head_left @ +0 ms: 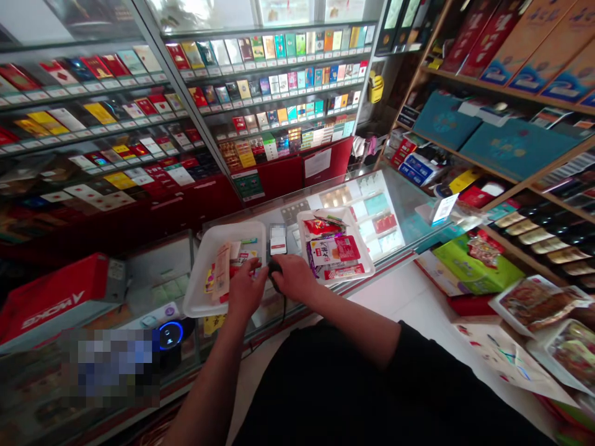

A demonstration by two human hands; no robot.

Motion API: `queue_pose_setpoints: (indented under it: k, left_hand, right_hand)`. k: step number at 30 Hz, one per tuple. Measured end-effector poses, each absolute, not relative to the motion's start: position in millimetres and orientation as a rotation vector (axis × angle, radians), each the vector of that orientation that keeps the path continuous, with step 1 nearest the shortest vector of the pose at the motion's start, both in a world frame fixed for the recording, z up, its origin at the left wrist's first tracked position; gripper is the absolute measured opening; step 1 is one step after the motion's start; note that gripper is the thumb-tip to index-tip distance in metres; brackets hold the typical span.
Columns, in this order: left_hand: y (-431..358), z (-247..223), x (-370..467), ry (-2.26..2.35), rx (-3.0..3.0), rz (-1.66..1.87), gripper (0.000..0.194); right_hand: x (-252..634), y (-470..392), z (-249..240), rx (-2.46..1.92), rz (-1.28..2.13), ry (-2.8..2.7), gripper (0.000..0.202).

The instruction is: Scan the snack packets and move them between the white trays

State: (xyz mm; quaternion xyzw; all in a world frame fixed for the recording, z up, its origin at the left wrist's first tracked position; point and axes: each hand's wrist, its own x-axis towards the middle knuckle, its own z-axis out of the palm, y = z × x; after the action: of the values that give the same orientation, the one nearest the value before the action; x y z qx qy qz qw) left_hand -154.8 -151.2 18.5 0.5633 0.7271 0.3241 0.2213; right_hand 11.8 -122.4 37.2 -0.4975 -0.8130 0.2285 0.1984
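Note:
My left hand (246, 288) is over the right part of a white tray (195, 291) that holds several snack packets, among them a long pinkish one (222, 272). Its fingers are bent, and what they hold, if anything, is too small to tell. Just right of it, my right hand (292, 277) is closed around a small black object (273, 275) with a dark strap hanging down. A phone (277, 238) with a lit screen lies on the glass counter beyond my right hand. Further right stands a second white tray (365, 251) with red, purple and white packets (346, 248).
Glass shelves of small boxes (279, 46) rise behind the counter (409, 217). A red box (60, 297) and a round device with a blue ring (170, 335) are at the left. On the right are a QR stand (445, 209), a green box (478, 263) and wooden shelves.

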Motion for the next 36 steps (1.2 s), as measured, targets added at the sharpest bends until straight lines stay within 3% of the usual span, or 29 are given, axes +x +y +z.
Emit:
queue_pose_setpoints:
  k: [10, 24, 32, 36]
  left_hand:
    - [-144, 32, -76, 1.812, 1.579, 0.954, 0.037]
    - [-112, -8, 39, 1.190, 0.396, 0.897, 0.020]
    - [-100, -22, 57, 1.156, 0.030, 0.890, 0.022]
    - [-98, -29, 61, 1.145, -0.038, 0.905, 0.021]
  right_hand:
    - [83, -111, 18, -1.554, 0.622, -2.173, 0.037]
    - [175, -52, -24, -1.943, 0.472, -2.173, 0.025]
    - [182, -31, -35, -1.922, 0.466, -2.290, 0.024]
    - [181, -25, -39, -1.913, 0.383, -2.329, 0.033]
